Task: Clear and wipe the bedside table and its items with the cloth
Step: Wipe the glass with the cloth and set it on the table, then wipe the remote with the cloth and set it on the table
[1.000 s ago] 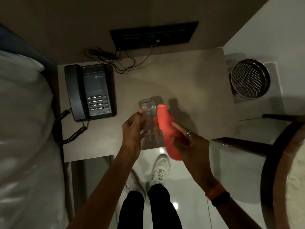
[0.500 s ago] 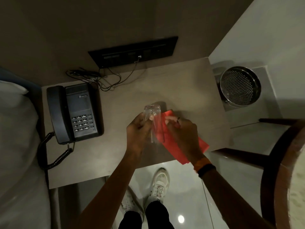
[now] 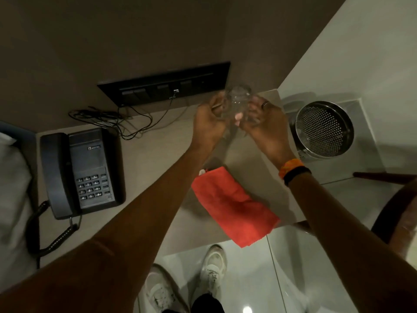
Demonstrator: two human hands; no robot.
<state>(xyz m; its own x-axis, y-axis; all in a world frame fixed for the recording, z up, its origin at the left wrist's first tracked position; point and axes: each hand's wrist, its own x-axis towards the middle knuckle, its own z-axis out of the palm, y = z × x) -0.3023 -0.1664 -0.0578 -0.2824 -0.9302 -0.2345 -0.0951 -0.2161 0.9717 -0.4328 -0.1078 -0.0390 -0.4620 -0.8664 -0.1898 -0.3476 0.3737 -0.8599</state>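
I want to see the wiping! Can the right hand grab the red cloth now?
Probably not right away. The right hand grips the glass together with the left hand. But the red cloth lies uncovered on the table below the arms, so a freed hand could likely reach it.

Two hands, the left hand (image 3: pixel 209 123) and the right hand (image 3: pixel 264 125), are sharing one clear glass tumbler (image 3: pixel 239 102) between them. One red rectangular cloth (image 3: pixel 232 206) is lying below the hands. One black corded telephone (image 3: pixel 90 172) is sitting well left of the left hand, and one round perforated metal bin (image 3: pixel 325 129) is standing just right of the right hand. One black wall switch panel (image 3: pixel 164 84) is showing left of the hands. One orange wristband (image 3: pixel 290 167) and one black wristband (image 3: pixel 296 175) are circling the right wrist, making two. Two white shoes (image 3: pixel 214 263) are standing far below the hands.
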